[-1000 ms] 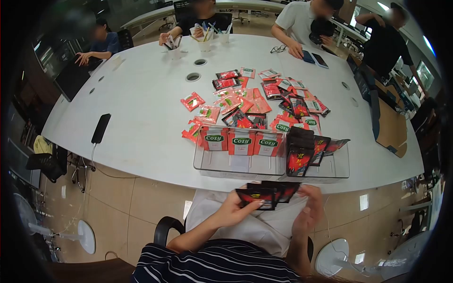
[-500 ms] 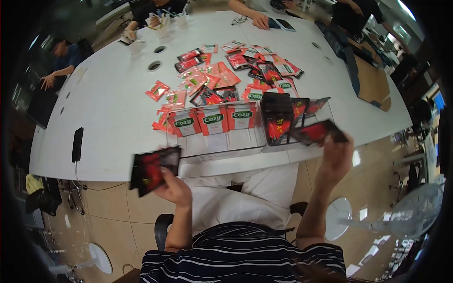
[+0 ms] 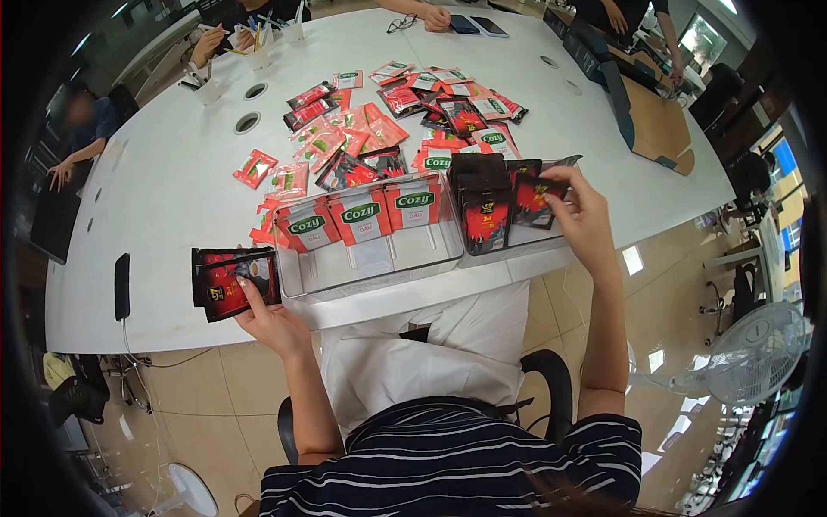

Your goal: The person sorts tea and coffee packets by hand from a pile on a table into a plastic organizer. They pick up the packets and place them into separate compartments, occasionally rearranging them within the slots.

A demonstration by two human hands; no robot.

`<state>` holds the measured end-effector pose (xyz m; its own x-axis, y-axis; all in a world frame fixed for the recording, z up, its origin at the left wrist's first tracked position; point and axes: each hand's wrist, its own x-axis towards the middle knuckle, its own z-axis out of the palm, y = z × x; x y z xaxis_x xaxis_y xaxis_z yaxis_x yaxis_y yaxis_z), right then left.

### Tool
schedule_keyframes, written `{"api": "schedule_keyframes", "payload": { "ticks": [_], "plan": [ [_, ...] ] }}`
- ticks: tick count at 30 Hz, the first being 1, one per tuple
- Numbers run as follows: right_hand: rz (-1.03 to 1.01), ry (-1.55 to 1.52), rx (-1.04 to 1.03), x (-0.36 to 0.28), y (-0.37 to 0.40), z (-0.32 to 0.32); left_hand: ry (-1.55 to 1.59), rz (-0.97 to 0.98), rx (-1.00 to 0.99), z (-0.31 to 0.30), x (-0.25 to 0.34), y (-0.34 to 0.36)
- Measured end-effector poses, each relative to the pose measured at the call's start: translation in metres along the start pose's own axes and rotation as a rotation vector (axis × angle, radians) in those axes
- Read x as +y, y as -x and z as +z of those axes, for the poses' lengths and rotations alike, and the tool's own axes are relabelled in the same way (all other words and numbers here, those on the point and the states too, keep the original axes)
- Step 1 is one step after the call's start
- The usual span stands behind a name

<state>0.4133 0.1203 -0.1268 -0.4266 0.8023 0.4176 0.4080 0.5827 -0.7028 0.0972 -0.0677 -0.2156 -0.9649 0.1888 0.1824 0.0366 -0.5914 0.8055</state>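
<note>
My left hand (image 3: pixel 270 324) is closed on a small stack of black-and-red coffee sachets (image 3: pixel 226 284), held at the table's front edge. Another coffee sachet (image 3: pixel 536 203) is pinched in my right hand (image 3: pixel 584 215), upright inside the right-hand clear bin (image 3: pixel 517 247). Dark sachets (image 3: pixel 485 220) stand in that bin, to the left of the pinched one. Beside it, the left clear bin (image 3: pixel 375 284) holds a row of red-and-white Cozy sachets (image 3: pixel 360 215) along its back wall. Loose Cozy and coffee sachets (image 3: pixel 386 129) lie in a pile behind both bins.
A black phone (image 3: pixel 122 284) with a cable lies at the left. Cups of pens (image 3: pixel 258 57) stand far left, near other people's hands. Glasses (image 3: pixel 401 23) and phones (image 3: pixel 479 27) lie at the back. An open cardboard box (image 3: pixel 650 129) occupies the right side.
My right hand has brought its sachet left and into the right bin. My left hand still holds its stack, now steadier. The whole view has shifted slightly.
</note>
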Motion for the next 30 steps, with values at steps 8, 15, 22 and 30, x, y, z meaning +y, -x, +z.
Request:
{"api": "schedule_keyframes", "payload": {
  "ticks": [8, 15, 22, 30],
  "plan": [
    [-0.215, 0.713, -0.086, -0.002, -0.008, -0.003, -0.011, -0.014, -0.018, -0.006, -0.005, -0.004],
    [-0.362, 0.757, -0.113, -0.008, -0.027, 0.005, -0.026, -0.002, -0.017, -0.006, -0.005, -0.003],
    [-0.31, 0.74, -0.222, 0.012, -0.044, 0.007, -0.019, -0.008, -0.012, -0.003, -0.003, -0.003],
    [-0.213, 0.68, -0.288, 0.011, -0.055, 0.012, -0.007, -0.006, -0.032, -0.004, -0.003, -0.004]
  ]
}}
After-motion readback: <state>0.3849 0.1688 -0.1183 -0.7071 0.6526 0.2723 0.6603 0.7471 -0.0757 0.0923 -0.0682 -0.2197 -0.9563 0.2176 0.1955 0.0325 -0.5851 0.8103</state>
